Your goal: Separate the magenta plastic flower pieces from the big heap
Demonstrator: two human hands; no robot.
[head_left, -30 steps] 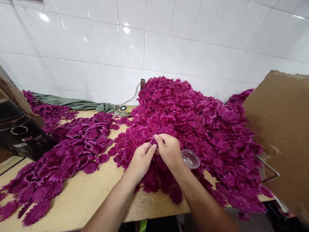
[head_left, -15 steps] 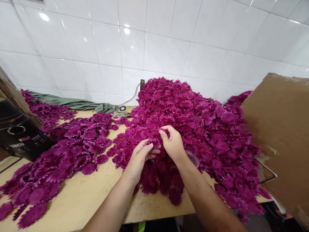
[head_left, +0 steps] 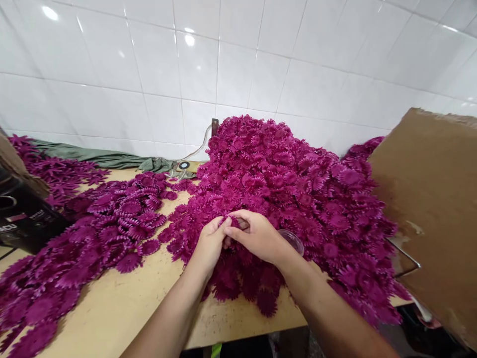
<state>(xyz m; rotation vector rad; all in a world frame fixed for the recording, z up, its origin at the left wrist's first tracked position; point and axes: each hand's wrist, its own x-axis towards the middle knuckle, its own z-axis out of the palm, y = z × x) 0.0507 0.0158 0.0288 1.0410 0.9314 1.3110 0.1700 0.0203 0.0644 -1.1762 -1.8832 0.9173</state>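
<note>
1. The left hand (head_left: 207,244) and the right hand (head_left: 258,236) meet fingertip to fingertip at the near foot of a tall pile of flower heads (head_left: 286,179).
2. Both grips are narrow. The fingers of each hand are pinched together on one small magenta flower head (head_left: 229,222). Only a sliver of it shows between the fingertips, and the hands hide the rest.
3. The right hand lies palm down with its thumb and forefinger pointing left. The left hand comes up from below, its fingers curled against the right hand's.
4. The held flower head sits just above the lower slope of the pile, touching or almost touching the loose ones beneath; I cannot tell which.
5. A clear plastic cup (head_left: 292,240) stands just behind the right wrist, half buried in flowers.
6. To the left, a flatter spread of flower heads (head_left: 119,223) covers much of the wooden table (head_left: 122,303), with bare wood between it and the forearms.
7. A large brown cardboard sheet (head_left: 428,199) leans at the right edge, close against the pile.
8. A black box (head_left: 22,226) sits at the far left. Green cloth (head_left: 112,160) lies along the white tiled wall (head_left: 179,74) behind.
</note>
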